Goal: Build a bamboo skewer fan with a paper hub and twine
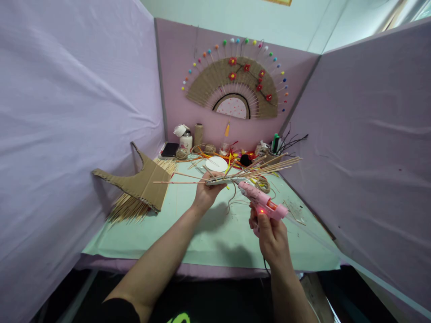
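Above the middle of the table, my left hand (209,190) is closed on a flat pale piece (220,181) seen nearly edge-on. Several thin wooden sticks (269,167) fan out from that piece, most toward the right and a few to the left. A loose length of twine (233,197) hangs beneath it. My right hand (271,233) is wrapped round the handle of a pink glue gun (261,197) with a red light lit on it. The gun's nozzle points up and left, close to the piece's right part; whether they touch cannot be made out.
Cut cardboard (150,177) lies over a pile of sticks (129,208) at the left. Behind my hands are a white disc (216,164), a jar (186,141), a phone (170,149) and a pen cup (272,158). A decorated fan (215,83) hangs on the back panel.
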Available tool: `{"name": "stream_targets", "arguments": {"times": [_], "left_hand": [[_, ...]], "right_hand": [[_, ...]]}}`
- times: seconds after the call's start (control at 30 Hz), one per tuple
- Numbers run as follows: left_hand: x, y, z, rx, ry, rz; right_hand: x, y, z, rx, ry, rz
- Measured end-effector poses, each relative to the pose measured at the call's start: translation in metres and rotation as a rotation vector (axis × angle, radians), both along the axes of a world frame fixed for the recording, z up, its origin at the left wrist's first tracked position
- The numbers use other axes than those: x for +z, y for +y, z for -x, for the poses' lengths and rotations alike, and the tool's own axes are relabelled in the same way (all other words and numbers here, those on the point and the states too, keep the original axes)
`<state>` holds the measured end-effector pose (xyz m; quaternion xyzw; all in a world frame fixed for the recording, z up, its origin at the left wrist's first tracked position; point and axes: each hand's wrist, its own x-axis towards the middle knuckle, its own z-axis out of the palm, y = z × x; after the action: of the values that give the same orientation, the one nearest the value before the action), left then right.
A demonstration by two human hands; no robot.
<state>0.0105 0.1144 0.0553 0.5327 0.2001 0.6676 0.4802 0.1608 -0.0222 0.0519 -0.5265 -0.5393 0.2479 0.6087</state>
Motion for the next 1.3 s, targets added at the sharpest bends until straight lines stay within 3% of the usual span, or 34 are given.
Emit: {"name": "stream_targets", "arguments": {"times": [0.33,1.3], "left_hand": [[0.0037,-0.0026,0.0005,0.013,0.013,0.006],[-0.0017,0.0008,0.0005,0.035,0.026,0.01]], "right_hand": [[-0.0084,0.001,-0.0049,0.012,0.002,0.007],[-0.0029,0.0008,-0.0077,-0.045,0.004,-0.004]]}}
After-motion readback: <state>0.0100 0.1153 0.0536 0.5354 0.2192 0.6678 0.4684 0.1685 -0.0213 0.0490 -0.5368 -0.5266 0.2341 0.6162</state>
